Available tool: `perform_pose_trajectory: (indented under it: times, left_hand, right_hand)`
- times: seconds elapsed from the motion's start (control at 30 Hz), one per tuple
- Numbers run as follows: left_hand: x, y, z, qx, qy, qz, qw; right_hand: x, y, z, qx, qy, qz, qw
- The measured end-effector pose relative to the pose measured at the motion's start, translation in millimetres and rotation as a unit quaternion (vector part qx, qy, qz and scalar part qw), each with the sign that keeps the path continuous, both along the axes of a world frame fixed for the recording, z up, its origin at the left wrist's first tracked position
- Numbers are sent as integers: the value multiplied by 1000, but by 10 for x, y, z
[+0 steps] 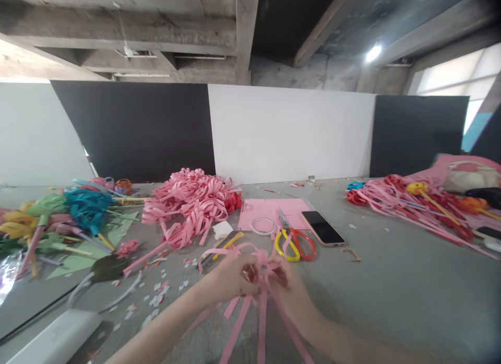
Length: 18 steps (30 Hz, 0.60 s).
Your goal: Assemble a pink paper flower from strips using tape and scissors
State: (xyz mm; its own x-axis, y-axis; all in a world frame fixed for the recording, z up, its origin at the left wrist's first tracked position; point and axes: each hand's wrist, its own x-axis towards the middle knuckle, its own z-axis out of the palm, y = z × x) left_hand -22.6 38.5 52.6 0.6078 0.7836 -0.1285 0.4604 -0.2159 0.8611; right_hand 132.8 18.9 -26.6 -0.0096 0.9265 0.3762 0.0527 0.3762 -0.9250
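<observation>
Both hands meet low in the middle of the head view, around a pink paper-strip flower (263, 296) whose strips fan out toward me and to the left. My left hand (230, 275) has its fingers curled on the flower's left side. My right hand (287, 286) grips the right side near the centre, its fingertips slightly blurred. Just beyond them lie scissors (291, 241) with one yellow and one red handle. A yellow-and-dark utility knife (227, 245) rests by my left hand. Behind the scissors are a roll of tape (263, 226) and pink paper sheets (250, 207).
A phone (323, 228) lies right of the scissors. A heap of pink paper strips (195, 197) stands at the back left, with coloured paper flowers (86, 202) farther left. More strips (415, 207) lie at the right. Paper scraps (156, 301) and a white power strip (58, 338) are front left.
</observation>
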Motion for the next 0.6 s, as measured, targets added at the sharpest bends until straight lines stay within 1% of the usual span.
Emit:
perform_pose_trajectory:
  times: [0.07, 0.2, 0.3, 0.37, 0.43, 0.5, 0.53, 0.6]
  left_hand:
    - [18, 11, -31, 4, 5, 4, 1000]
    - [42, 37, -145, 48, 21, 30, 998]
    - [52, 29, -193, 73, 37, 34, 996]
    - [63, 7, -188, 72, 36, 32, 996]
    - [74, -16, -166, 43, 22, 26, 998]
    - [77, -29, -143, 27, 15, 35, 999]
    - [76, -32, -134, 37, 15, 50, 998]
    - [75, -32, -119, 90, 25, 84, 992]
  right_hand:
    - [-5, -3, 1, -9, 4, -2, 1000]
    - [-7, -4, 14, -10, 7, 9, 1000]
    - [-2, 3, 16, -3, 12, 13, 1000]
    - [2, 6, 12, 0, 13, 11, 1000]
    - [2, 3, 10, 3, 10, 7, 1000]
    - [1, -3, 10, -1, 12, 8, 1000]
    - [0, -6, 9, -5, 16, 10, 1000]
    - [0, -8, 3, -11, 24, 15, 1000]
